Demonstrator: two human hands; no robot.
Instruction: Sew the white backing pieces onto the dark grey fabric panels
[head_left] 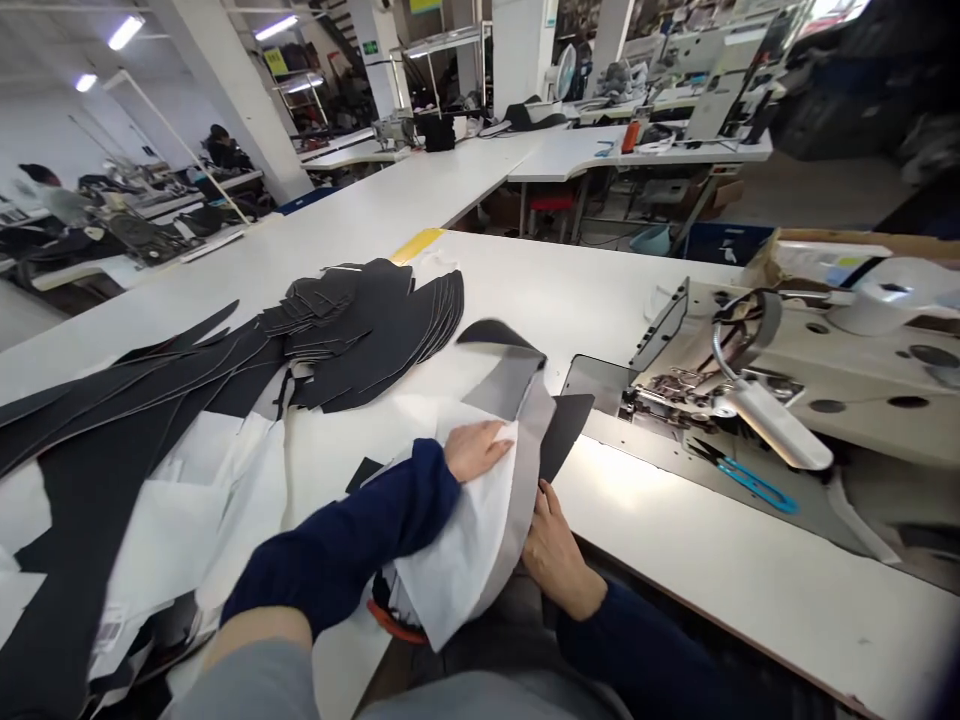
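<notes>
A white and grey fabric piece (469,545) with dark parts lies over the table's front edge. My left hand (478,450) rests on its white layer, the fingers close together and pressing the cloth. At the piece's right edge, my right hand (556,552) grips the grey border, fingers curled around it. A dark panel (566,430) sticks out to the right, just above my right hand. The far end of the piece, with a dark curved flap (499,335), lies on the white table near the sewing machine.
The sewing machine (847,370) stands at the right, with blue thread snips (757,485) on its bed. Stacked dark panels (375,320) and white sheets (187,530) cover the left. Two people sit at the far left.
</notes>
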